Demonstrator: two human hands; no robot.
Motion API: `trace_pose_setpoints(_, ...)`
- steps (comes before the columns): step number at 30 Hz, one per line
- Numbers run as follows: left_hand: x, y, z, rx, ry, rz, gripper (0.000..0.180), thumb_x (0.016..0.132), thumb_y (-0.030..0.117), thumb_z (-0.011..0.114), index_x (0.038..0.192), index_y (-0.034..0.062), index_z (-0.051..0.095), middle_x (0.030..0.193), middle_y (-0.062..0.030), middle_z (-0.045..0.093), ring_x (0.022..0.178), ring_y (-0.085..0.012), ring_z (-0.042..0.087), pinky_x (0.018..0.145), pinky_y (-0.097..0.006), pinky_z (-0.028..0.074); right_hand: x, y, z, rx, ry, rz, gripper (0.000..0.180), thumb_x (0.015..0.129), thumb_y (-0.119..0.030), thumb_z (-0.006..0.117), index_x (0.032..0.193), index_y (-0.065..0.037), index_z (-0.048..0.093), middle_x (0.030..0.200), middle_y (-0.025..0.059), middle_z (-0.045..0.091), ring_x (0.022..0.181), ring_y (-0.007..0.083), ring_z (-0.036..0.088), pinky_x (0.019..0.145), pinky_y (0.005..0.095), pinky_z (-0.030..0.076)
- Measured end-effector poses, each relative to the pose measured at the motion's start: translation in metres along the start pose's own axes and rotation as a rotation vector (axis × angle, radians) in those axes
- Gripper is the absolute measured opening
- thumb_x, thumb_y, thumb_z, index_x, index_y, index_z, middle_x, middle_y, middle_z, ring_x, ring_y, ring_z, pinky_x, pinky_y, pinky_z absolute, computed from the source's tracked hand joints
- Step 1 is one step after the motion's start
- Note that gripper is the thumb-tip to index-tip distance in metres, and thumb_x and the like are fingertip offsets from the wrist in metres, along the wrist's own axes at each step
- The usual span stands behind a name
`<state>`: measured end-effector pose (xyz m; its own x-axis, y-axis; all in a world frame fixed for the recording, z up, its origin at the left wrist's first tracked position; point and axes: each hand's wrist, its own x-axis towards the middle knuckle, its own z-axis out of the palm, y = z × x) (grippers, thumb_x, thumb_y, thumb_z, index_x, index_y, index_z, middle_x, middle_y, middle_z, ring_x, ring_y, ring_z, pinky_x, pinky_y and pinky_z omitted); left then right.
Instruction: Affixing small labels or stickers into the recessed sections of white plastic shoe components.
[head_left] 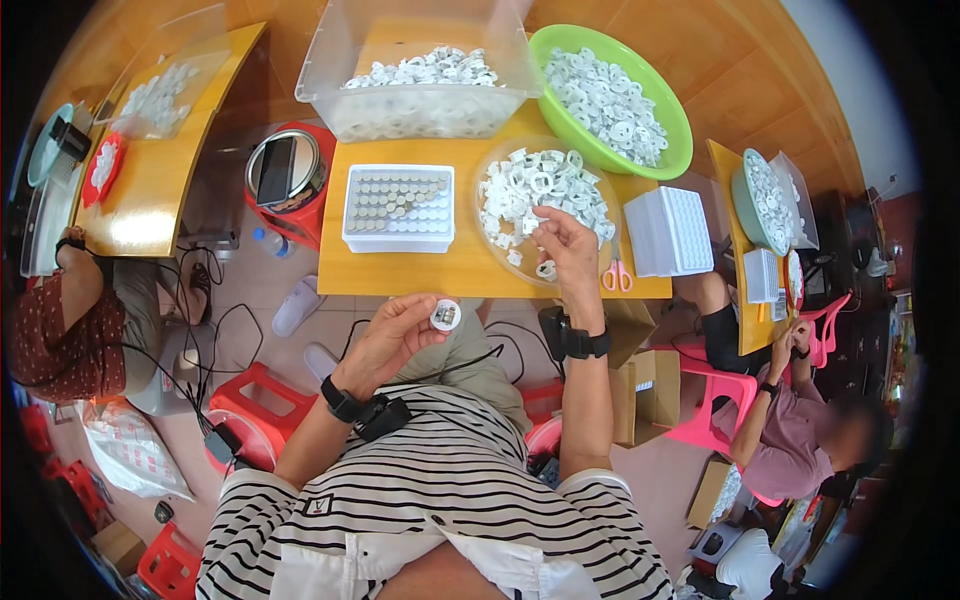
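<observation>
My left hand [400, 332] holds a small round white plastic part [445, 315] between thumb and fingers, just off the table's near edge. Metal pieces show inside its open face. Over a round clear tray [497, 260], my right hand [570, 248] has its thumb and forefinger pinched together; what is between them, if anything, I cannot make out. Loose white plastic pieces [545, 183] are heaped in that tray. Left of it stands a white gridded tray [398, 245], partly filled with upright round silver-grey pieces [385, 190].
Pink-handled scissors [618, 277] lie beside a white gridded block [672, 235]. Behind are a clear bin [318, 100] and a green basin [683, 150] of white parts. A phone [277, 170] rests on a tin at left. Other people sit at both side tables.
</observation>
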<state>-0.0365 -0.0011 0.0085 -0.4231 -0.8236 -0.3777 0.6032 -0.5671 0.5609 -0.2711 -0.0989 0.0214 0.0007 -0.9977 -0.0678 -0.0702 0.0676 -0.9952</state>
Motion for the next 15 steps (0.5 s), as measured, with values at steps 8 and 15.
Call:
trace_pose_setpoints(8, 0.000, -0.001, -0.001, -0.001, -0.007, 0.006, 0.028, 0.090, 0.022, 0.051, 0.105, -0.0005, 0.058, 0.094, -0.0065, 0.062, 0.078, -0.0094, 0.060, 0.066, -0.020, 0.052, -0.012, -0.010, 0.007, 0.071, -0.038, 0.027, 0.020, 0.080, 0.001, 0.056, 0.100, 0.001, 0.060, 0.072, 0.0011, 0.058, 0.063, 0.0058, 0.054, 0.052, 0.0188, 0.044)
trace_pose_setpoints(15, 0.006, 0.007, -0.001, -0.006, 0.009, 0.047, 0.026, 0.091, 0.020, 0.051, 0.107, 0.0002, 0.058, 0.094, -0.0052, 0.062, 0.079, -0.0091, 0.060, 0.067, -0.020, 0.051, -0.051, -0.028, 0.041, 0.080, -0.114, 0.031, 0.012, 0.080, 0.001, 0.058, 0.092, 0.002, 0.060, 0.077, 0.0015, 0.059, 0.066, 0.0057, 0.053, 0.054, 0.0189, 0.045)
